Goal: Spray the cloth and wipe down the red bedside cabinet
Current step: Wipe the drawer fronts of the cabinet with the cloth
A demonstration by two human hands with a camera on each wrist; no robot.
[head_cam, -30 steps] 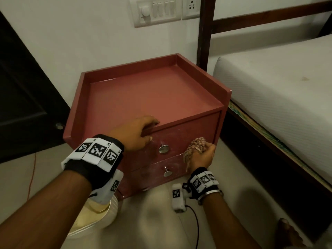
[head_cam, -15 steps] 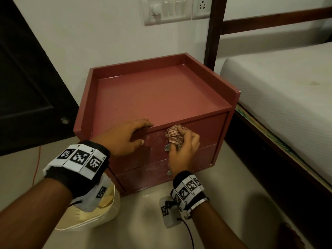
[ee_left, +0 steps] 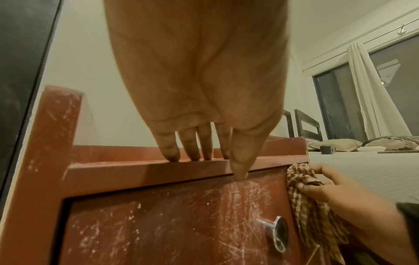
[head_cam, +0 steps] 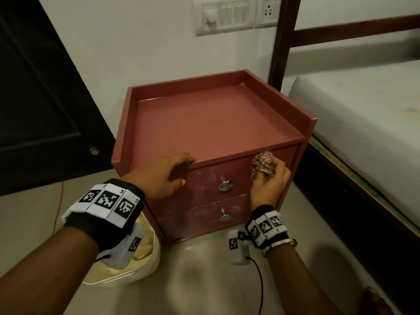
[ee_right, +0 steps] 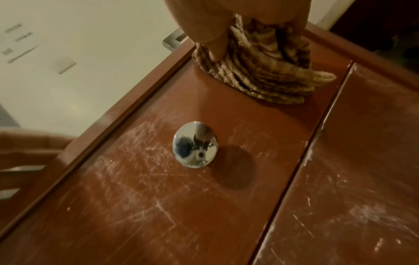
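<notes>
The red bedside cabinet stands on the floor between a dark door and a bed. Its two drawer fronts are scuffed with white marks, each with a round metal knob. My right hand grips a bunched checked cloth and presses it against the upper right corner of the top drawer front, close under the cabinet's top edge. In the right wrist view the cloth lies folded against the wood beyond the knob. My left hand rests on the front edge, fingers straight on top, thumb on the drawer front.
A cream plastic container sits on the floor under my left wrist. The bed mattress and its dark frame stand close on the right. A switch panel is on the wall behind. A black cable trails from my right wrist.
My right hand has carried the cloth from above the knob up and right to the top drawer's upper right corner. The left hand has stayed on the front edge.
</notes>
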